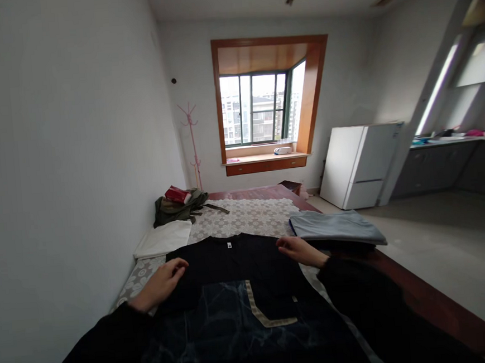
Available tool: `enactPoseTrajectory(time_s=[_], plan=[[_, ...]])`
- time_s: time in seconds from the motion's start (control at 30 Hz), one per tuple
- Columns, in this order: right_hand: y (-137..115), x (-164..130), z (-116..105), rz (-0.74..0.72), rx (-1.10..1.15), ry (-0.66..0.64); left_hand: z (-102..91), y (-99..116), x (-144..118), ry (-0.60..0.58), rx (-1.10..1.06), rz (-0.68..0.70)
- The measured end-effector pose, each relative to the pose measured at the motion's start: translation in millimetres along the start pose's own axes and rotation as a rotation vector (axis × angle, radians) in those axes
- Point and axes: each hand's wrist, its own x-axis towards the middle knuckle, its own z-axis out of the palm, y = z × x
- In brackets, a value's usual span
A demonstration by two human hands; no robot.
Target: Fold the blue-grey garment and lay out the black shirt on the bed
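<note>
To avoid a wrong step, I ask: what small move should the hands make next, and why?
Perhaps the left hand and right hand should pinch the black shirt at its shoulders, since it lies spread out with both hands nearby.

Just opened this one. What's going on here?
A person has both hands at a black shirt, spread out with its collar at the far end. The left hand is by one shoulder and the right hand by the other, fingers loosely curled; whether they grip the fabric is unclear. Folded white cloth lies to the left, a folded grey cloth to the right.
</note>
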Motion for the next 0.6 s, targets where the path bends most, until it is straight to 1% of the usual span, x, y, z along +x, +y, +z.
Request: enactPoseTrajectory(time_s=[0.07, 0.1, 0.13, 0.2, 0.3, 0.4, 0.5, 0.6], plan=[[8, 41, 16, 0.059, -0.1, 0.038, 10.3, -13, 50, 0.062, 0.096, -0.054], [13, 56, 23, 0.081, -0.126, 0.051, 16.4, -22, 70, 0.084, 0.136, -0.086], [17, 69, 29, 0.098, -0.139, 0.058, 22.0, -30, 86, 0.093, 0.164, -0.117], [25, 85, 38, 0.123, -0.167, 0.058, 31.0, -46, 110, 0.098, 0.217, -0.162], [38, 97, 44, 0.128, -0.187, 0.037, 37.2, -63, 128, 0.077, 0.262, -0.167], [47, 100, 45, 0.109, -0.196, 0.008, 36.7, -71, 138, 0.023, 0.262, -0.132], [51, 101, 43, 0.087, -0.204, -0.009, 32.8, -74, 143, -0.034, 0.238, -0.082], [49, 100, 38, 0.074, -0.201, -0.01, 28.5, -71, 140, -0.035, 0.217, -0.034]])
